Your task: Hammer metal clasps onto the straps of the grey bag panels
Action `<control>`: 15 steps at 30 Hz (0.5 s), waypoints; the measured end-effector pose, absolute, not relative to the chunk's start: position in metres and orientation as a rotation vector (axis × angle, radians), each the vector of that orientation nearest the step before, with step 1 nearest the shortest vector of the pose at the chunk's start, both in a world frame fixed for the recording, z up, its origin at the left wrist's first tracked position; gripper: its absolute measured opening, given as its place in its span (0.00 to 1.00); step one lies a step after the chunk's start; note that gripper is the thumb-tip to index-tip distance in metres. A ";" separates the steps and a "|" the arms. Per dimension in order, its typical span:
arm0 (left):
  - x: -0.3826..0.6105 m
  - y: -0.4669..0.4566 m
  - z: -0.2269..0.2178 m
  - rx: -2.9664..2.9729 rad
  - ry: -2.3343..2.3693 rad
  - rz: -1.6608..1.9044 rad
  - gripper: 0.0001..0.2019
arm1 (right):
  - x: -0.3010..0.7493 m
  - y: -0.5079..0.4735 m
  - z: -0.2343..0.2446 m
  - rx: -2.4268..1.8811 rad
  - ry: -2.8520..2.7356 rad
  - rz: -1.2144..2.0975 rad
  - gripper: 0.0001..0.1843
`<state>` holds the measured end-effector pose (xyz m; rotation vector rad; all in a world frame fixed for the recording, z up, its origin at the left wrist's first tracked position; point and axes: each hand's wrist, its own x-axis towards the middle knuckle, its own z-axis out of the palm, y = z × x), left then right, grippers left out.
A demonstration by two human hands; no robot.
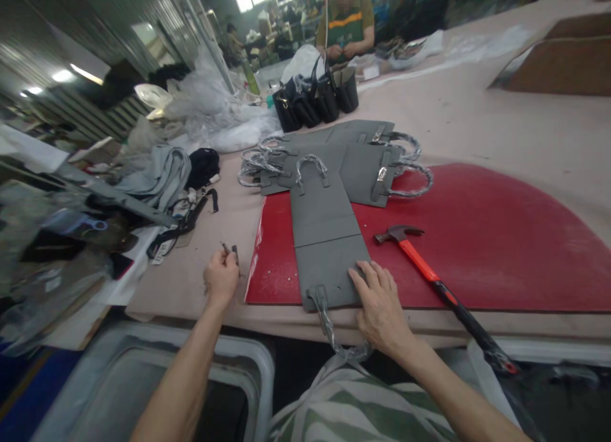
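A long grey bag panel (324, 232) with a wrapped handle at each end lies on a red mat (477, 238). My right hand (379, 302) rests flat on the panel's near end, fingers spread, beside the near handle (334, 331) that hangs over the table edge. My left hand (220, 276) sits on the table left of the mat, fingers pinched round a small dark metal piece (230, 248).
A hammer (429, 270) with an orange and black handle lies on the mat to the right. More grey panels (363, 162) and dark bags (317, 102) lie farther back. Cloth, straps and plastic clutter the left. A person works at the far end. Cardboard (558, 67) lies far right.
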<state>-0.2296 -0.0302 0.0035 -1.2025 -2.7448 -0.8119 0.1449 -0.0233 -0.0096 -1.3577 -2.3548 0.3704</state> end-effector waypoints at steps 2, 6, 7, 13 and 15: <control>-0.247 -0.034 0.001 -1.165 -2.788 -0.570 0.13 | 0.146 -0.023 -0.010 -1.326 -2.299 0.434 0.39; -0.255 -0.039 -0.009 -1.186 -2.867 -0.408 0.16 | 0.153 -0.027 -0.009 -1.239 -2.172 0.551 0.42; -0.254 -0.040 -0.010 -1.200 -2.870 -0.423 0.16 | 0.155 -0.030 -0.008 -1.226 -2.154 0.566 0.42; -0.231 -0.050 0.001 -1.208 -2.823 -0.655 0.14 | 0.160 -0.062 -0.007 -1.295 -2.080 0.576 0.38; -0.206 -0.063 0.007 -1.196 -2.763 -0.822 0.13 | 0.160 -0.072 -0.007 -1.328 -2.046 0.607 0.37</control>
